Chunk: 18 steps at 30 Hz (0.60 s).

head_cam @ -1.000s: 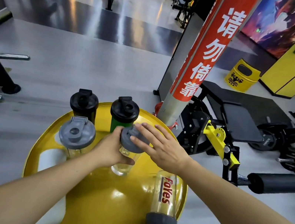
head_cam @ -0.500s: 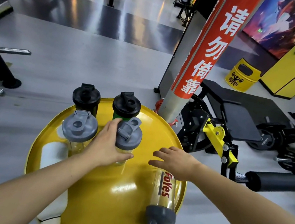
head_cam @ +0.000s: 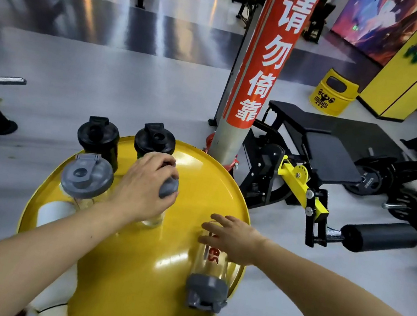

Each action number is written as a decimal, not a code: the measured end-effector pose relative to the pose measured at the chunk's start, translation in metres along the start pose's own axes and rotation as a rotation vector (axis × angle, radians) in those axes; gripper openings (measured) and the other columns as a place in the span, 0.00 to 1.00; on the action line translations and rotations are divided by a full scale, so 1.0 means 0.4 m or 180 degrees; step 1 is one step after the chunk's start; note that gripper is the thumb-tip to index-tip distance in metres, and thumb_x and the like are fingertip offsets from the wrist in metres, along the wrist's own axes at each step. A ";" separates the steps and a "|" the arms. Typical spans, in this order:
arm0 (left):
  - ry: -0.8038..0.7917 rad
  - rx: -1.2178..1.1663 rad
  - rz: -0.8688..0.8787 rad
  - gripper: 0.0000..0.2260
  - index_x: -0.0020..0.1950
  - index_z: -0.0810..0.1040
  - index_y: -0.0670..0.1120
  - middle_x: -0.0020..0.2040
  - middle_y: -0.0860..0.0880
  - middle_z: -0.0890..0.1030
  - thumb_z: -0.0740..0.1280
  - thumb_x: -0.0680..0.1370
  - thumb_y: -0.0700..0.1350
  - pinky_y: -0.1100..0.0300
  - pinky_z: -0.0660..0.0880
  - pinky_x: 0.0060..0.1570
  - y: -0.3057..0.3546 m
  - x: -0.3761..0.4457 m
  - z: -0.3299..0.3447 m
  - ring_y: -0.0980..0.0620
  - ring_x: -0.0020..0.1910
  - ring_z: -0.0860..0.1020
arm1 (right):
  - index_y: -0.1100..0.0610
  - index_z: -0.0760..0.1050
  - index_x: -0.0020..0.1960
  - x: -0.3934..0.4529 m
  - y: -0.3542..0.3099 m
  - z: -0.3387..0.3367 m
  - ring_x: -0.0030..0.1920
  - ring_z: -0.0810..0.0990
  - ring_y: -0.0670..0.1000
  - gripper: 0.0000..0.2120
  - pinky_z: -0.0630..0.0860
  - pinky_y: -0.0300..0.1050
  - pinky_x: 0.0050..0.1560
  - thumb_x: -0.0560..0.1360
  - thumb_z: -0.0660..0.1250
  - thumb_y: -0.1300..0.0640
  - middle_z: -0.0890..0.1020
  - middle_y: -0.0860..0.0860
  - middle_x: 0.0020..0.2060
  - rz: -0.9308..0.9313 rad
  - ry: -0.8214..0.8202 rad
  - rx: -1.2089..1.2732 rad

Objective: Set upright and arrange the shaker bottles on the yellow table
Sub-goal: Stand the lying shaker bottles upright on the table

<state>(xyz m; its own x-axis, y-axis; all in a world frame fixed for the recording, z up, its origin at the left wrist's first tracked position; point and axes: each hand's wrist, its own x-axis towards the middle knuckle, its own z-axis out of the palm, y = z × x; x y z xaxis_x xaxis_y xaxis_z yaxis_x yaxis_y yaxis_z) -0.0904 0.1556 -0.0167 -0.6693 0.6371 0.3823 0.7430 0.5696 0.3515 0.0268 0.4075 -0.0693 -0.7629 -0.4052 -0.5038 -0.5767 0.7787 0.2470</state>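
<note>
The left hand (head_cam: 145, 191) is reaching in from the lower left, palm down, and wrapping its fingers over the grey lid of a clear upright bottle (head_cam: 155, 219) near the middle of the yellow table (head_cam: 132, 277). The right hand (head_cam: 232, 237) is coming in from the right with fingers spread, resting on the base end of a clear lying bottle (head_cam: 211, 268), grey lid toward the camera, red letters "es" showing. Three more are standing behind: grey lid (head_cam: 86, 179), black lid (head_cam: 98, 135), black top (head_cam: 154, 139); the pillar (head_cam: 265, 65) is reading 请勿倚靠.
</note>
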 end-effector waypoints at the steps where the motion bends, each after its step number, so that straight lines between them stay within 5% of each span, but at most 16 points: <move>1: 0.0001 0.0020 -0.0023 0.15 0.55 0.79 0.48 0.62 0.51 0.75 0.72 0.72 0.53 0.47 0.72 0.63 0.000 0.004 0.000 0.48 0.65 0.71 | 0.47 0.53 0.80 -0.002 0.010 0.007 0.79 0.52 0.63 0.44 0.62 0.60 0.75 0.73 0.75 0.50 0.56 0.53 0.80 0.0046 0.0092 0.0208; 11: -0.0367 0.0157 -0.0160 0.22 0.63 0.77 0.51 0.69 0.51 0.71 0.71 0.71 0.57 0.50 0.71 0.65 0.005 0.014 -0.012 0.47 0.68 0.68 | 0.50 0.61 0.78 0.053 0.106 0.047 0.70 0.71 0.51 0.48 0.69 0.41 0.67 0.65 0.81 0.46 0.69 0.48 0.73 0.1004 0.1169 0.2937; 13: -0.0455 0.0203 -0.0212 0.24 0.64 0.75 0.52 0.70 0.53 0.69 0.71 0.71 0.59 0.51 0.73 0.62 0.005 0.015 -0.016 0.48 0.66 0.70 | 0.49 0.66 0.75 0.078 0.115 0.052 0.67 0.75 0.50 0.45 0.73 0.44 0.64 0.64 0.82 0.46 0.75 0.46 0.68 0.1135 0.1280 0.3495; 18: -0.0679 0.0429 -0.0242 0.31 0.69 0.70 0.55 0.73 0.54 0.65 0.69 0.68 0.62 0.53 0.74 0.59 0.013 0.019 -0.027 0.48 0.65 0.72 | 0.47 0.73 0.68 0.141 0.120 0.059 0.58 0.78 0.47 0.39 0.71 0.26 0.46 0.61 0.83 0.43 0.80 0.41 0.57 0.1376 0.1412 0.4248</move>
<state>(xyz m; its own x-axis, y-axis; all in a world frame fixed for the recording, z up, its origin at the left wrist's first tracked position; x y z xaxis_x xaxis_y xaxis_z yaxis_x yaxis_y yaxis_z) -0.0916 0.1576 -0.0027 -0.7174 0.6768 0.1652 0.6943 0.6750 0.2498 -0.0371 0.4334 -0.1056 -0.9693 0.0502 -0.2408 0.2177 0.6303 -0.7452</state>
